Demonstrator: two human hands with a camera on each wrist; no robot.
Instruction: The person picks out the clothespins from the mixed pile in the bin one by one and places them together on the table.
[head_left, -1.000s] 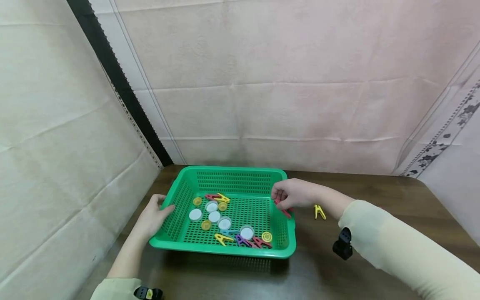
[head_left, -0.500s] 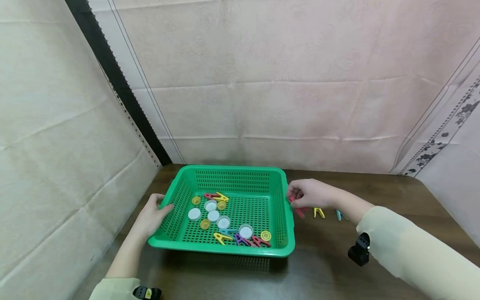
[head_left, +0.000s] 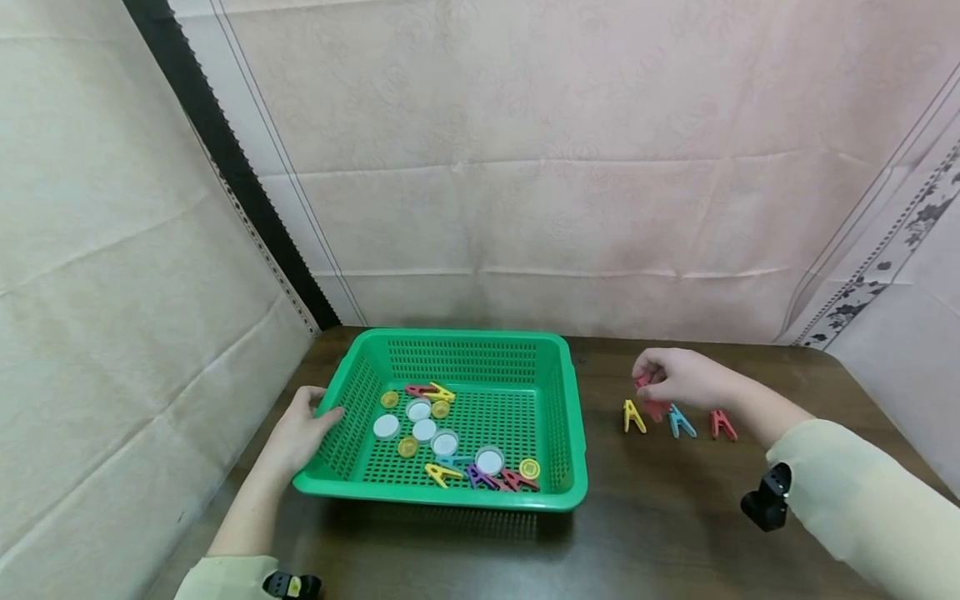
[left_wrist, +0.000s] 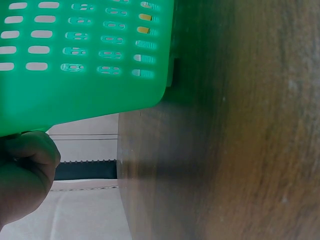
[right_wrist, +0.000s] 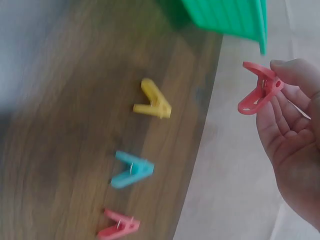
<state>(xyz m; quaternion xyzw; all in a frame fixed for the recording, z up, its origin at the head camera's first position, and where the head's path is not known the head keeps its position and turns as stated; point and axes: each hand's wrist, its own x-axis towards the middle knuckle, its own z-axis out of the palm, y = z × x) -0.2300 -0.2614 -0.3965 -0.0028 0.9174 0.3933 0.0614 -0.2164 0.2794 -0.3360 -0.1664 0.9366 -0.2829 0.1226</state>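
My left hand (head_left: pixel 303 429) grips the left rim of the green basket (head_left: pixel 480 337), thumb over the edge; the left wrist view shows its curled fingers at the basket's corner. Between thumb and fingers my right hand (head_left: pixel 686 379) pinches a red clothespin (right_wrist: pixel 261 89), held above the table to the right of the basket. Below that hand a yellow clothespin (head_left: pixel 633 416), a blue clothespin (head_left: pixel 681 422) and another red clothespin (head_left: pixel 723 425) lie in a row on the table. In the basket are white round caps (head_left: pixel 386 427), yellow round caps (head_left: pixel 407 447) and several clothespins, among them a purple clothespin (head_left: pixel 477 476).
The dark wooden table (head_left: pixel 645 517) runs up to a pale cloth wall (head_left: pixel 600 167) at the back. More cloth hangs at the left (head_left: pixel 150 292) and right, close beside the table's edges.
My right hand has moved from the basket's right side out to the right, carrying the red clothespin. The blue and second red clothespins on the table have come into sight. My left hand stays put.
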